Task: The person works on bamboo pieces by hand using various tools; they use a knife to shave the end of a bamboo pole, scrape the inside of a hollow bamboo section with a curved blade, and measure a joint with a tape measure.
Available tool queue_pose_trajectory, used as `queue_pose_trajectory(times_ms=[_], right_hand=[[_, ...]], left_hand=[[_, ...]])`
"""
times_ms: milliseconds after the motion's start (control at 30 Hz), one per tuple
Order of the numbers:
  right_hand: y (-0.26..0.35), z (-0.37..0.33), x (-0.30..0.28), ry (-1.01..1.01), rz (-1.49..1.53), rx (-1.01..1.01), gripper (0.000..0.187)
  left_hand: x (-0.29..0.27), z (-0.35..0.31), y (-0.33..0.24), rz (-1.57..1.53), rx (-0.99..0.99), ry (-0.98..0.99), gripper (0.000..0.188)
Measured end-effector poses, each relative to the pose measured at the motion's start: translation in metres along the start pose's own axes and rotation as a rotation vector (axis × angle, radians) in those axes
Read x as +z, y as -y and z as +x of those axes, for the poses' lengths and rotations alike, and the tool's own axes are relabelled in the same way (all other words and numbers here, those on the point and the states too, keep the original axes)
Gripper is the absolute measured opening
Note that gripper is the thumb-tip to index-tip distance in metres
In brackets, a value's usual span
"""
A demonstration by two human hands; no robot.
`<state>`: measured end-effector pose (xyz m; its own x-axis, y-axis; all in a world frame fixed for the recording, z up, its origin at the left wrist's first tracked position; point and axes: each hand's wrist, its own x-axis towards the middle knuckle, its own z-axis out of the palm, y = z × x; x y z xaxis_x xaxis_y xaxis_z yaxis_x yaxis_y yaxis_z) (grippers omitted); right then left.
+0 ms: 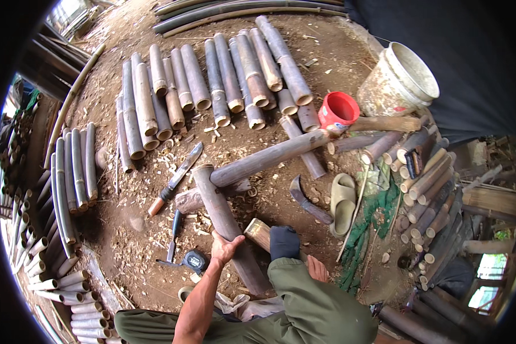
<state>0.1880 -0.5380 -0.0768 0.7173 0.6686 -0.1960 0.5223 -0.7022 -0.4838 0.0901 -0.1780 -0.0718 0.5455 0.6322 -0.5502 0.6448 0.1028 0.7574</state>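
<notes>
My left hand [226, 247] is bare and wraps round a dark bamboo tube [219, 206], which slants from between my legs up to a log. Near its upper end, this tube meets a longer bamboo pole [269, 159] running off to the right. My right hand [285, 243], in a dark glove, is closed in a fist at a short wooden piece [258, 234] with a pale worn patch, just right of the tube. How its fingers wrap the wood is hidden. Under the tube's upper end lies a short log [190, 200].
Left of the tube lie a knife [178, 176], a chisel [174, 235] and a tape measure [195, 261]. A curved dark piece [309, 200] and sandals [342, 206] lie right. Beyond stand a red bucket [337, 110], a white bucket [398, 80] and rows of cut bamboo [195, 77].
</notes>
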Motion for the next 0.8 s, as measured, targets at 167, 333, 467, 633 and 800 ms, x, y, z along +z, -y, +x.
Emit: queue_pose_trajectory(times_ms=[167, 333, 467, 633, 800], right_hand=[[-0.002, -0.022, 0.013, -0.117, -0.078, 0.080, 0.069], [-0.014, 0.027, -0.026, -0.073, 0.127, 0.074, 0.066], [-0.019, 0.121, -0.105, -0.467, 0.182, 0.115, 0.052], [-0.020, 0.287, -0.116, -0.235, 0.100, 0.227, 0.080], [-0.058, 0.336, -0.088, -0.032, -0.207, 0.393, 0.080]], left_hand=[[0.008, 0.003, 0.008, -0.206, 0.096, 0.124, 0.104], [-0.002, 0.001, 0.007, 0.498, 0.062, -0.266, 0.104], [-0.021, 0.027, 0.001, 0.319, 0.034, -0.111, 0.101], [-0.030, 0.026, 0.001, 0.023, 0.016, 0.217, 0.075], [-0.014, 0.048, 0.006, 0.014, -0.278, 0.504, 0.078]])
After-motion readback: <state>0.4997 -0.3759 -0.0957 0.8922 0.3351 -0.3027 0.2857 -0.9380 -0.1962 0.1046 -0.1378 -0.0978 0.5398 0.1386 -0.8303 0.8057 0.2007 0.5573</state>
